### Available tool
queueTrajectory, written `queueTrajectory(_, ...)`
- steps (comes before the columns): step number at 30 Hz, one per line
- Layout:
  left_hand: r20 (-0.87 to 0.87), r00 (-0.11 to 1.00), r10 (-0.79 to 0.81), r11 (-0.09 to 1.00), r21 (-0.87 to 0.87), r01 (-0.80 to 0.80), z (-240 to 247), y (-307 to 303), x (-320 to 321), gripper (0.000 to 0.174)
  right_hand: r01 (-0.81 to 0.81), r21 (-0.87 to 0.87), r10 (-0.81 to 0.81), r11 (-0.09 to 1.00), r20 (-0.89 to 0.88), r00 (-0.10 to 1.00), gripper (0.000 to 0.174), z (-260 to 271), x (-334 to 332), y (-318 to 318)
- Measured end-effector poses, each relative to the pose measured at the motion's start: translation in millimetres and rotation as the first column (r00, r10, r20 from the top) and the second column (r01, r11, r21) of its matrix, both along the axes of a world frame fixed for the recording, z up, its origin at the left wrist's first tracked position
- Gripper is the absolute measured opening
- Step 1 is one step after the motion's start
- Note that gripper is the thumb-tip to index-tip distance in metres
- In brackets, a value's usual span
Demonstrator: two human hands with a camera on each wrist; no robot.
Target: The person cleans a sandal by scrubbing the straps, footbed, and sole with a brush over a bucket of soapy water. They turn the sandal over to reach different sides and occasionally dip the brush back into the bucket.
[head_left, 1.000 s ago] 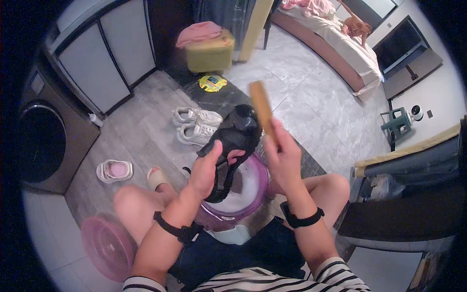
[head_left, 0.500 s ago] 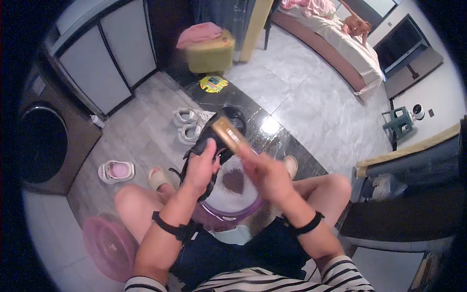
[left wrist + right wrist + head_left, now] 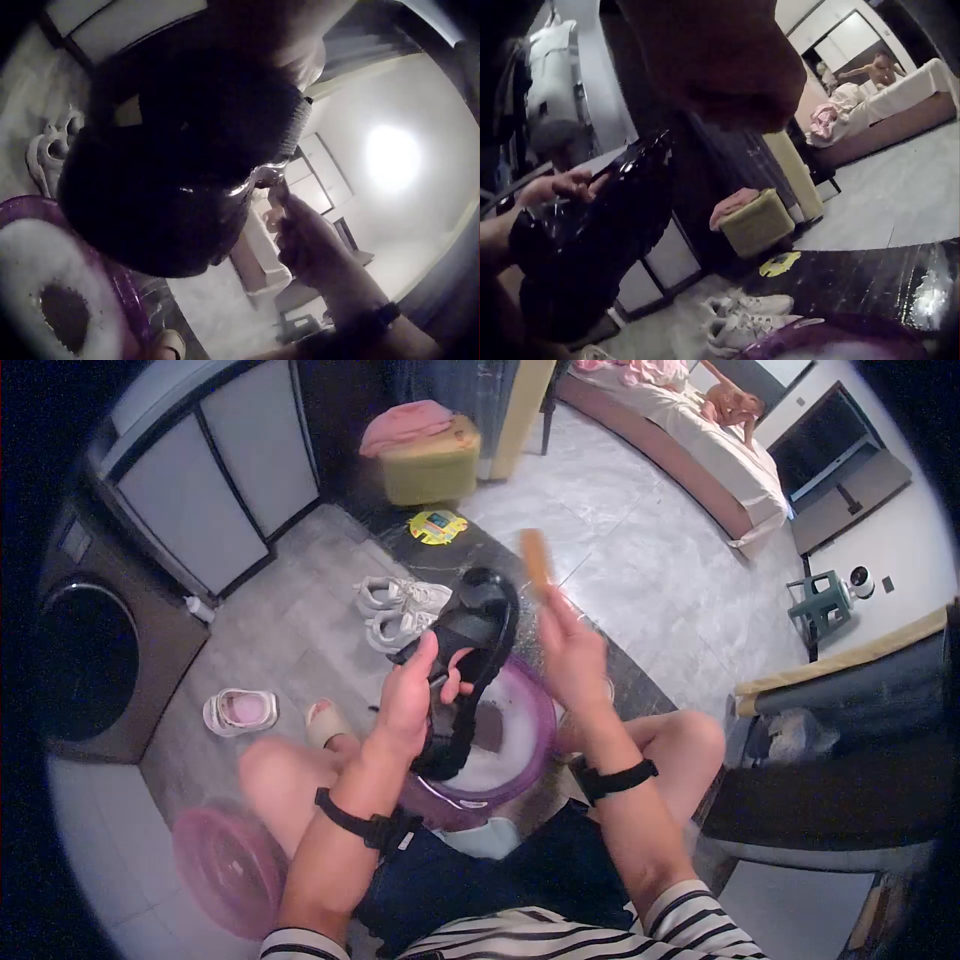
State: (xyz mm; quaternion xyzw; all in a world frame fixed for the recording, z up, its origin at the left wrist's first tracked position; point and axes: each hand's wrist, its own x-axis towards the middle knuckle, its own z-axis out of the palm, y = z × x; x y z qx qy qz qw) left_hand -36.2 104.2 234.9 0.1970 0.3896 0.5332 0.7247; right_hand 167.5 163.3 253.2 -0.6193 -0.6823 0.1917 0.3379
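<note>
A black sandal, wet and shiny in the right wrist view, is tilted over the left part of a purple basin of foamy water. My left hand grips it by the side, fingers showing through its opening. Right of the shoe's toe, my right hand holds a wooden brush upright, apart from the shoe. In the left wrist view the dark shoe fills the middle, with the right hand beyond it.
White sneakers stand behind the shoe. A pale clog and a pink basin lie at left, near a washing machine. A yellow stool bears pink cloth. Someone is on the far bed.
The brush has swung from over the shoe, up and to the right, with my right hand. My left hand has turned the shoe, its toe now further right and its opening showing.
</note>
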Motion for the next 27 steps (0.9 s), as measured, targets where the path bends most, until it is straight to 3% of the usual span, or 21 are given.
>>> queueTrajectory(1, 0.02, 1.0, 0.005, 1.0, 0.016, -0.005, 1, 0, -3, 0.055, 0.068, -0.104, -0.085, 0.992, -0.167, 0.982, 0.048, -1, 7, 4)
queueTrajectory(2, 0.042, 0.999, 0.008, 0.999, 0.039, -0.01, 3, 3, -6, 0.055, 0.082, -0.053, -0.094, 0.995, -0.282, 0.955, 0.055, -13, 17, 6)
queueTrajectory(4, 0.115, 0.993, 0.003, 0.996, 0.089, -0.013, 5, 6, -7, 0.055, -0.031, -0.04, 0.019, 0.999, -0.276, 0.961, 0.061, -28, 16, -7)
queueTrajectory(7, 0.219, 0.975, -0.044, 0.996, 0.08, 0.027, -9, 6, -4, 0.052, -0.168, -0.348, -0.083, 0.922, -0.602, 0.794, 0.079, -8, -1, -32)
queueTrajectory(8, 0.208, 0.976, -0.067, 0.997, 0.058, 0.056, -10, 4, -2, 0.052, -0.236, -0.351, -0.082, 0.906, -0.694, 0.715, 0.084, -10, -8, -33)
queueTrajectory(11, 0.197, 0.97, -0.14, 0.99, 0.047, 0.133, -9, 2, 2, 0.053, -0.299, -0.352, -0.112, 0.887, -0.792, 0.6, 0.073, -16, -25, -38)
queueTrajectory(13, 0.231, 0.955, -0.184, 0.981, 0.099, 0.165, -7, 0, 5, 0.054, -0.278, -0.356, -0.118, 0.892, -0.778, 0.617, 0.06, -15, -28, -35)
queueTrajectory(16, 0.248, 0.961, -0.123, 0.992, 0.057, 0.112, 20, -4, 17, 0.048, -0.213, -0.392, -0.177, 0.895, -0.75, 0.637, 0.046, -19, -22, -27)
queueTrajectory(17, 0.1, 0.972, -0.212, 0.971, 0.129, 0.199, 19, -4, 9, 0.045, -0.189, -0.426, -0.22, 0.885, -0.739, 0.637, 0.043, -19, -19, -24)
queueTrajectory(18, -0.054, 0.956, -0.289, 0.938, 0.185, 0.294, 16, -4, -5, 0.042, -0.259, -0.438, -0.262, 0.86, -0.818, 0.513, 0.038, -1, -21, -23)
queueTrajectory(19, -0.209, 0.912, -0.353, 0.89, 0.225, 0.396, 15, -3, -13, 0.039, -0.167, -0.469, -0.296, 0.867, -0.755, 0.585, 0.03, -12, -12, -17)
queueTrajectory(20, -0.281, 0.92, -0.272, 0.923, 0.194, 0.332, 18, -2, -15, 0.031, -0.167, -0.46, -0.295, 0.872, -0.766, 0.571, 0.029, -20, -2, -12)
queueTrajectory(24, -0.273, 0.952, 0.135, 0.969, 0.237, -0.07, 11, 12, -26, 0.033, -0.243, -0.496, -0.364, 0.834, -0.825, 0.432, 0.022, -23, 16, -8)
queueTrajectory(27, -0.254, 0.964, 0.081, 0.997, 0.014, -0.08, 0, 14, -9, 0.037, -0.392, -0.502, -0.42, 0.771, -0.863, 0.279, 0.022, -29, 10, -6)
